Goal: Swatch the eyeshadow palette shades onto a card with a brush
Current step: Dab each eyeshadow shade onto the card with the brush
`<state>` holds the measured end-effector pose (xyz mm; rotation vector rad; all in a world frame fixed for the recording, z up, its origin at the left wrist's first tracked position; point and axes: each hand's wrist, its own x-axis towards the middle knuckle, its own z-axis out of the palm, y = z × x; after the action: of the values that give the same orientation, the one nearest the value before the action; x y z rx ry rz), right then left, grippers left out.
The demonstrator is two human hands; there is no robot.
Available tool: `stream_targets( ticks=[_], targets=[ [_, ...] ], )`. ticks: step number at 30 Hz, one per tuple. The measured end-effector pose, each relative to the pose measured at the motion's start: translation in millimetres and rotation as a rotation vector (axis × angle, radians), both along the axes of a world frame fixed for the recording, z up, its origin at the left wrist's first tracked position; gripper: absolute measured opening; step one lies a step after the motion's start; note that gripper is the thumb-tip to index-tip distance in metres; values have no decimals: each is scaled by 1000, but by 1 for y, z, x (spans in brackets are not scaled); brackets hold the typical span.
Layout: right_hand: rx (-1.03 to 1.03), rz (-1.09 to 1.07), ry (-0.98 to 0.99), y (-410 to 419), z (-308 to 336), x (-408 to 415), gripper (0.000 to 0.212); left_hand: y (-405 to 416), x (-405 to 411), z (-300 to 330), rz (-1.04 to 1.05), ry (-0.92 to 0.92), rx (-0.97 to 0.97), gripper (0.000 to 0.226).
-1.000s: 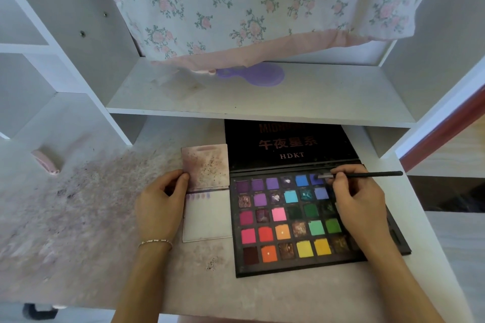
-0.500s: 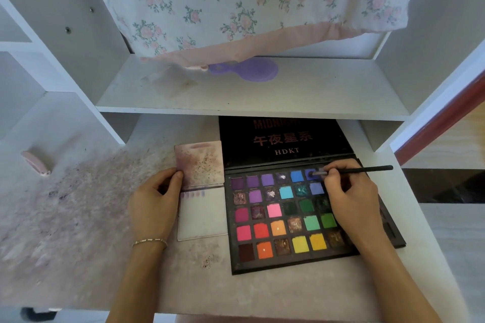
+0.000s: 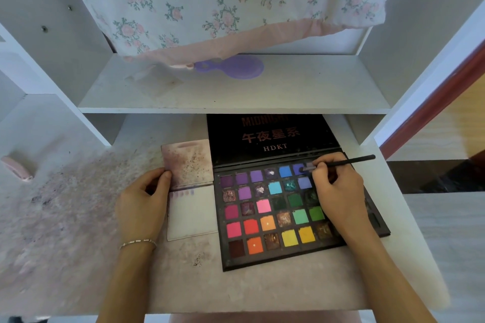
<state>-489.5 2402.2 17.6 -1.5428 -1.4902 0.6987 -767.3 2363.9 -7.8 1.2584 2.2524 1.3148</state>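
A black eyeshadow palette (image 3: 278,257) lies open on the desk, with several rows of coloured pans and its lid folded back. My right hand (image 3: 338,191) pinches a thin black brush (image 3: 349,161), whose tip rests in the blue-violet pan at the right end of the top row. Left of the palette lies a white card (image 3: 193,215) with a short row of purple swatches along its top. Above it sits a stained pinkish card (image 3: 187,162). My left hand (image 3: 143,203) holds the cards' left edge, thumb on the stained one.
A white shelf (image 3: 236,94) overhangs the palette lid and carries a purple hairbrush (image 3: 236,67). Floral fabric (image 3: 210,2) hangs above it. Pigment dust stains the desk to the left, where a small pink object (image 3: 17,166) lies. A shelf upright stands at right.
Both hands stay where they were; the brush tip remains in the same blue-violet pan. The camera view has shifted slightly.
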Motion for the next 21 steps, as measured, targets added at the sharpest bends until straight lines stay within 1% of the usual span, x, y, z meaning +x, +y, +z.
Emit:
stream_targets(
  ticks=[5, 10, 15, 17, 21],
  targets=[
    [4, 24, 42, -3, 5, -3, 28, 1, 0, 0, 4, -2, 1, 15],
    [5, 85, 201, -8, 12, -28, 26, 1, -1, 1, 3, 26, 5, 15],
    [6, 222, 304, -15, 16, -66, 26, 0, -1, 1, 4, -5, -1, 14],
    [-23, 296, 308, -17, 13, -82, 22, 0, -2, 1, 7, -3, -8, 14],
    [-52, 402, 214, -18, 7, -105, 20, 0, -2, 2, 15, -17, 10, 13]
  ],
)
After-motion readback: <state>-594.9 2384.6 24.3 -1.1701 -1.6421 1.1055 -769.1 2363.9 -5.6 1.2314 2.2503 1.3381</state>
